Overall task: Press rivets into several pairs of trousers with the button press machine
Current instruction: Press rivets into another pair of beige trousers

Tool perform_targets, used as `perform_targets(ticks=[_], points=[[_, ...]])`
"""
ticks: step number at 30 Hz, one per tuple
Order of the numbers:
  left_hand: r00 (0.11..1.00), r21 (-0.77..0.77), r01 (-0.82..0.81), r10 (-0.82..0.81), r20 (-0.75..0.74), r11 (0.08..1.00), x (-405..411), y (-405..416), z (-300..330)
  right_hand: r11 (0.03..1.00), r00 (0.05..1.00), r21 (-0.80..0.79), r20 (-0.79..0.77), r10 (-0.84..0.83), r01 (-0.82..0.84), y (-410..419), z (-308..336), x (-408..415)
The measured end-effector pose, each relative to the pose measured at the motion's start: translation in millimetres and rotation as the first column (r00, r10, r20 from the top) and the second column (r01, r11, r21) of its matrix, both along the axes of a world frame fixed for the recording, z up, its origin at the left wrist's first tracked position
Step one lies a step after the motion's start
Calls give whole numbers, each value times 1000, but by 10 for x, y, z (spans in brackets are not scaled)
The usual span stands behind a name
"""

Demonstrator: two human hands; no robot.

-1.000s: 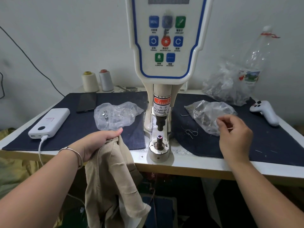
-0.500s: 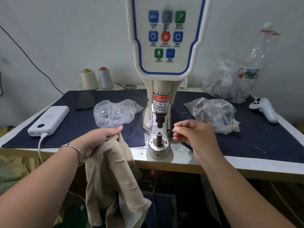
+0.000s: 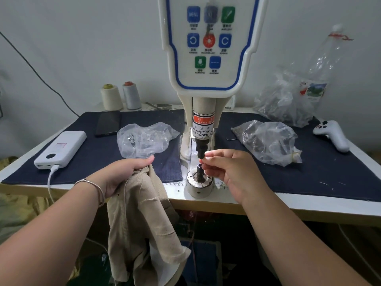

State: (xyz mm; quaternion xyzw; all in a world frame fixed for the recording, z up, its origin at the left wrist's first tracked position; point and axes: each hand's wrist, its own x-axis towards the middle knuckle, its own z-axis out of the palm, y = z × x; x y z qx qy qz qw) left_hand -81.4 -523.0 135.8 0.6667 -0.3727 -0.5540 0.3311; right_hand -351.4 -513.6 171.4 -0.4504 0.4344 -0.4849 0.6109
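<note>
The white button press machine (image 3: 208, 58) stands at the table's middle, its dark punch (image 3: 201, 150) above the round lower die (image 3: 199, 180). My right hand (image 3: 231, 172) is at the die post, fingertips pinched together just over its top; a rivet between them is too small to make out. My left hand (image 3: 125, 172) grips the waist of beige trousers (image 3: 142, 223), which hang down over the table's front edge, left of the die.
Two clear plastic bags of rivets lie on the dark cloth, one left (image 3: 144, 139), one right (image 3: 268, 141). A white power bank (image 3: 61, 148), a phone (image 3: 108, 123), two thread cones (image 3: 119, 97), a white controller (image 3: 332, 135) and a crumpled bottle and bag (image 3: 299, 96) surround the machine.
My right hand has left the right-hand bag and travelled left to the die post, fingertips now over its top. My left hand keeps holding the trousers in place.
</note>
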Motion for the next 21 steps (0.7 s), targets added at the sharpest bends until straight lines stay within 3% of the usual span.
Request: perform_targets(ticks=[21], points=[[1000,-11,-6,6,4,1000,-39,22,39,946,954,308,299,1,-98,98,171,-103]])
